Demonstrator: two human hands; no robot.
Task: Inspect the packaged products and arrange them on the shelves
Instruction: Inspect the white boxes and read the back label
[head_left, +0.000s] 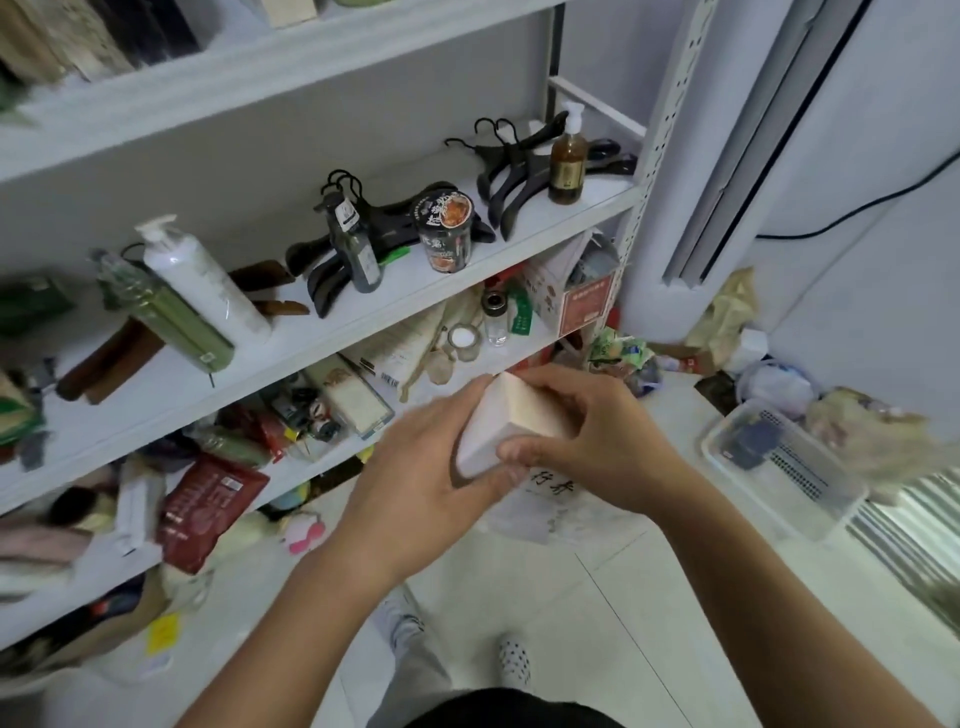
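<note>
A small cream and white box (501, 423) sits between both hands in front of the white shelving unit (332, 332). My left hand (421, 467) holds its left side and underside. My right hand (587, 436) grips it from the right, fingers curled over the top edge and thumb on the near face. The box is tilted, one corner pointing up. On the middle shelf stand a white pump bottle (200, 280), a green pack (166, 312), a dark bottle (356, 244), a noodle cup (444, 228) and an amber pump bottle (567, 158).
Black hangers (514, 166) lie on the middle shelf. The lower shelf holds small jars (493, 317), boxes and a red bag (202, 509). A clear plastic bin (779, 462) and loose bags sit on the tiled floor at right. My feet show below.
</note>
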